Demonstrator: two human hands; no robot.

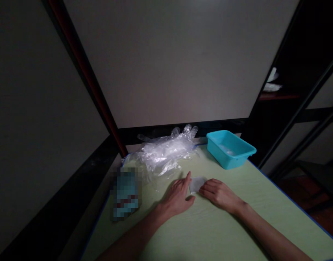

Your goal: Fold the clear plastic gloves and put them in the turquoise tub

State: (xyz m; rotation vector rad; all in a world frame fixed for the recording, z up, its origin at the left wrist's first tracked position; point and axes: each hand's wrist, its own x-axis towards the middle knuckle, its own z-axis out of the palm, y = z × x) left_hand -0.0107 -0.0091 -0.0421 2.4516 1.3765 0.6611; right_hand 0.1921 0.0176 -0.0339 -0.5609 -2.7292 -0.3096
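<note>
Sheet [196,184] at lower centre seems steadied by the right hand [217,193], fingers bunched, grip unclear; the left hand [177,195] is held, fingers apart.

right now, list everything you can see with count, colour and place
packet: one, greyish and see-through, flat on the table between the hands
plastic gloves: a pile, count unclear, clear, far side of the table
tub: one, turquoise, far right of the table, some clear material inside
blurred item: one, blue-green with a dark red band, left side of the table
table: one, pale green with blue edging, under the hands
panel: one large, grey, behind the table
white items: count unclear, white, on a shelf at right
left hand: one, bare, at the packet's left
right hand: one, bare, fingers at the packet's right edge
</note>
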